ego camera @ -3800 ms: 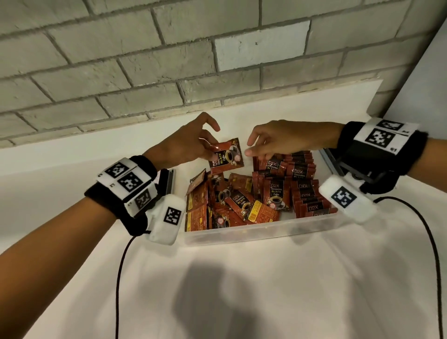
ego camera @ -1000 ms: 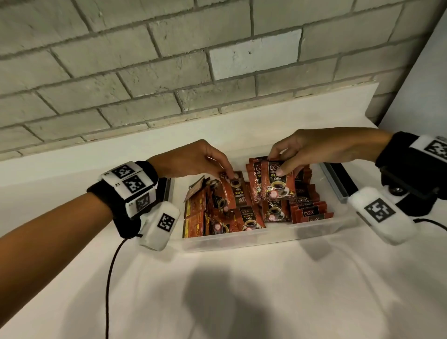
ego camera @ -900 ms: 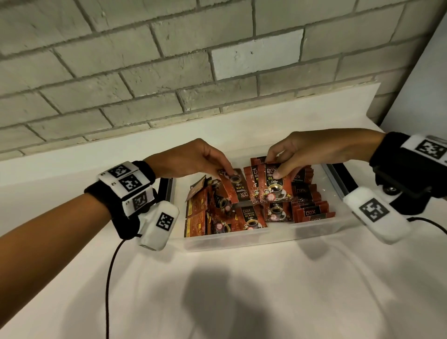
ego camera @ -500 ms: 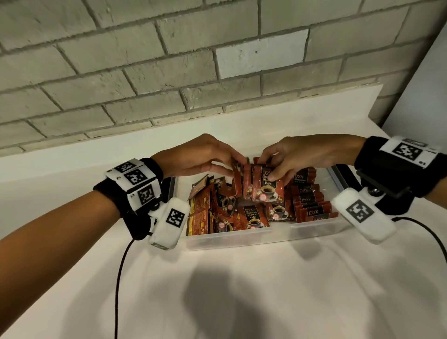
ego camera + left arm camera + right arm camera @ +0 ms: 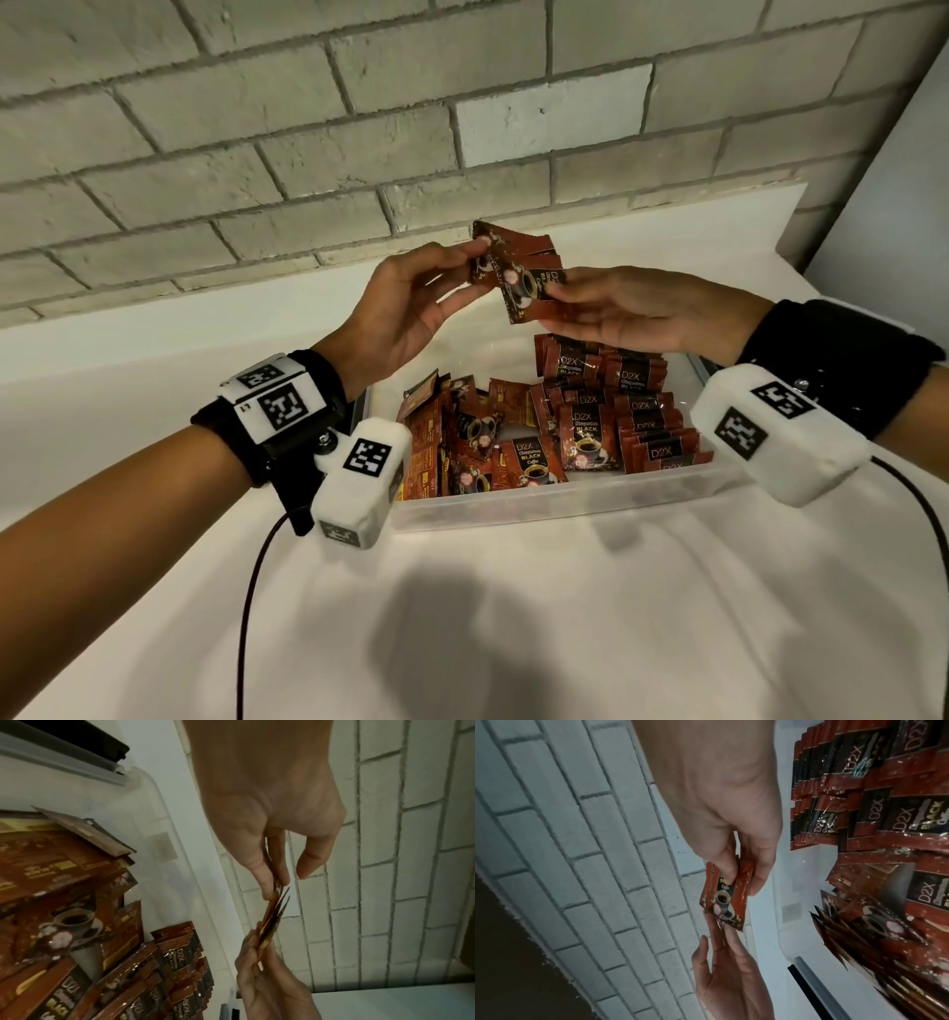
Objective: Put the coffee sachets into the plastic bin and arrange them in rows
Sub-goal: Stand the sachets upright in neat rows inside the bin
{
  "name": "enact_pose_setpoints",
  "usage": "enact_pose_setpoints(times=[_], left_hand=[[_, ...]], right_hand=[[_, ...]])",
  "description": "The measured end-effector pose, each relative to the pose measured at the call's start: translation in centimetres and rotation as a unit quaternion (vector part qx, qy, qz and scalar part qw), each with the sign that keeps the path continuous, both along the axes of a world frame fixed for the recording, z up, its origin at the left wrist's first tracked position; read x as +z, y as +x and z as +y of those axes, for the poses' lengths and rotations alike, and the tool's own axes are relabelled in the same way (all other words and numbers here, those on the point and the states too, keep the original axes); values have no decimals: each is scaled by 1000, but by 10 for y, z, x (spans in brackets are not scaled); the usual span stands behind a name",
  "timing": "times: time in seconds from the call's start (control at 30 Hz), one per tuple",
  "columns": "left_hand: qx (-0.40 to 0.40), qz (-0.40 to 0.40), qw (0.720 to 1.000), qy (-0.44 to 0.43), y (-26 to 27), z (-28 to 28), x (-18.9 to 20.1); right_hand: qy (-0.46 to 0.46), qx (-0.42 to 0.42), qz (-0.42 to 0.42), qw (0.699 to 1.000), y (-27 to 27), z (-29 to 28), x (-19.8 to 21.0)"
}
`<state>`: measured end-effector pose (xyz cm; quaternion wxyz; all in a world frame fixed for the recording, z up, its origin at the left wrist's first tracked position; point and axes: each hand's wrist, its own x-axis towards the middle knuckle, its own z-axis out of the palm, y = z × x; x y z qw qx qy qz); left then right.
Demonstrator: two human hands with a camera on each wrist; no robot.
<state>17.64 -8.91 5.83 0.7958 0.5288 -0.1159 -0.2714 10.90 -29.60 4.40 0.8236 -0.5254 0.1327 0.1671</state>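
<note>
A small stack of red-brown coffee sachets (image 5: 518, 272) is held up above the clear plastic bin (image 5: 565, 498). My left hand (image 5: 411, 308) pinches the stack's left end between thumb and fingers, and my right hand (image 5: 616, 313) pinches its right end. The left wrist view shows the stack of sachets (image 5: 272, 912) edge-on between both hands; in the right wrist view the stack of sachets (image 5: 725, 896) faces the camera. Inside the bin, neat overlapping rows of sachets (image 5: 642, 411) fill the right side, while loose sachets (image 5: 462, 437) lie jumbled on the left.
The bin stands on a white counter (image 5: 462, 616) against a grey brick wall (image 5: 308, 128). Dark latches (image 5: 85, 746) sit at the bin's ends. Cables (image 5: 246, 616) from the wrist cameras trail over the counter's near part.
Both hands were down in the bin gathering sachets together; they have since lifted the gathered stack up above the bin's far side, still holding it between them.
</note>
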Motion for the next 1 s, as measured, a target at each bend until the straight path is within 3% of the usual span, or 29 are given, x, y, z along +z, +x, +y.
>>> enact_pose_setpoints(times=[0.1,0.17,0.2,0.27,0.33,0.43,0.5,0.57,0.77,0.93,1.0], left_hand=[[-34,-14,996,79,-2,2,-7],[-88,-74,967,228,1,5,-14],[-128,-139,928,321,3,6,-18],[-222,-277,804,477,2,2,-26],[-298,-333,702,554,-5,-10,-33],[-403,-328,606,602,-16,-35,-47],[-446,-329,529,642,-24,-49,-58],[-454,-322,483,676,-31,-61,-65],[-468,-314,440,699,-34,-72,-71],[-439,-297,484,696,-28,-65,-70],[-420,-299,525,677,-25,-62,-67]], right_hand=[[-93,10,7,996,1,-5,1],[-246,66,-11,967,0,-12,0],[-343,117,-28,932,-1,-16,-1],[-499,233,-48,833,-6,-20,-6],[-560,323,-39,762,-11,-17,-13],[-587,398,-37,704,-14,-4,-22],[-629,428,-55,647,-13,3,-26],[-670,447,-71,589,-13,9,-31],[-697,472,-79,533,-14,12,-45],[-702,473,-59,529,-15,10,-46],[-701,476,-55,528,-16,9,-45]])
